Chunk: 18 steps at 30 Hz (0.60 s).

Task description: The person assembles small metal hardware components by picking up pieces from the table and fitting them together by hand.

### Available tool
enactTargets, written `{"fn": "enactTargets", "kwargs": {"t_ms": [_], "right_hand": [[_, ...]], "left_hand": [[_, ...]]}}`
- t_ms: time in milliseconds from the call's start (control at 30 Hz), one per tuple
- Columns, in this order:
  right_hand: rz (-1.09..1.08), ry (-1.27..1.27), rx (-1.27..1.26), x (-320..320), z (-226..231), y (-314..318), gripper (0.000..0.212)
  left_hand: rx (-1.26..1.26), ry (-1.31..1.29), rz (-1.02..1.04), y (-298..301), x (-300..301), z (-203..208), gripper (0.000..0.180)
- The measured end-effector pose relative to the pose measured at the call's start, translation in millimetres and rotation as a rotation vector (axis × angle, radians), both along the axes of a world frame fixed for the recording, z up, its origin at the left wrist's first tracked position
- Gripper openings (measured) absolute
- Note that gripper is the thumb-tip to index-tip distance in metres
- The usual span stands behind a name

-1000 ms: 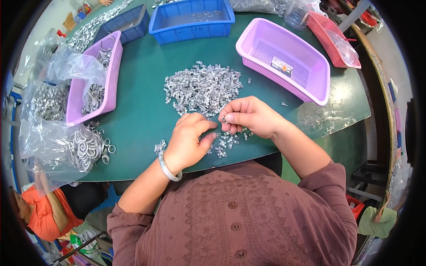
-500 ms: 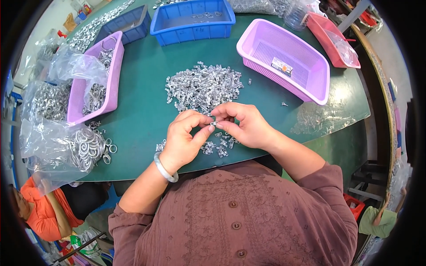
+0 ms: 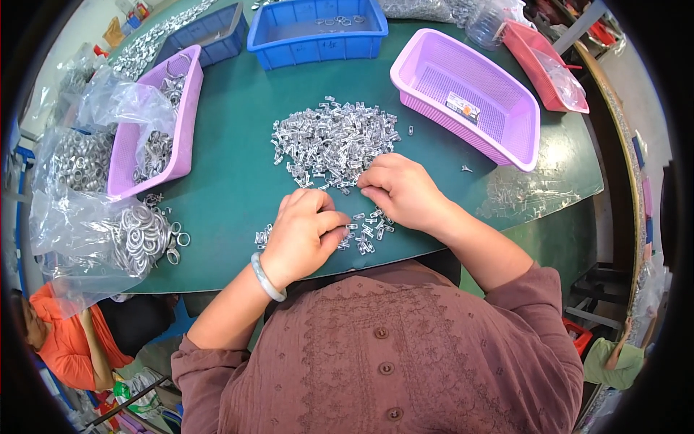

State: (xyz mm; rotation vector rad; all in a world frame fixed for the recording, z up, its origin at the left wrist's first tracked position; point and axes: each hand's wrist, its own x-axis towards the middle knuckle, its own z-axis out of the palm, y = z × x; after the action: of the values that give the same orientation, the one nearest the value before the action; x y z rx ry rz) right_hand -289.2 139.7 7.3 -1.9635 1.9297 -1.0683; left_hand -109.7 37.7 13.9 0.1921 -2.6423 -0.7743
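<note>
A heap of small silvery metal clips (image 3: 332, 141), each with a slot in it, lies in the middle of the green table. My right hand (image 3: 405, 189) reaches the heap's lower right edge, thumb and fingers pinched together; whatever they hold is too small to make out. Lower and to the left, my left hand (image 3: 303, 233) hovers over the table with its fingers curled in toward the thumb, their contents hidden. Between my hands and the table's near edge is a smaller scatter of the same clips (image 3: 370, 233). More of them peek out left of my left hand.
A purple basket (image 3: 522, 153) stands at right, beside a red tray (image 3: 531, 65). At the back are blue bins (image 3: 314, 54). On the left, another purple basket (image 3: 189, 119) and plastic bags hold metal rings (image 3: 141, 239). A person in orange sits at lower left.
My hands were together over a small clip and have come apart. The right moved up and right to the heap; the left dropped slightly toward the near scatter.
</note>
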Motion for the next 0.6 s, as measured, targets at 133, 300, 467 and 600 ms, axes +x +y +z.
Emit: {"fn": "enactTargets", "kwargs": {"t_ms": [133,300,467,600], "right_hand": [[0.031,0.118,0.027,7,-2,-8,0.006],[-0.03,0.226,0.071,15,-5,-14,0.01],[-0.022,0.2,0.052,13,-5,-15,0.007],[-0.004,0.192,0.0,14,-5,-16,0.007]], "left_hand": [[0.037,0.011,0.003,-2,3,0,0.015],[0.084,0.018,0.175,-14,5,-9,0.013],[0.078,0.04,0.213,-16,3,-11,0.013],[0.06,0.062,0.204,-18,0,-13,0.013]]}}
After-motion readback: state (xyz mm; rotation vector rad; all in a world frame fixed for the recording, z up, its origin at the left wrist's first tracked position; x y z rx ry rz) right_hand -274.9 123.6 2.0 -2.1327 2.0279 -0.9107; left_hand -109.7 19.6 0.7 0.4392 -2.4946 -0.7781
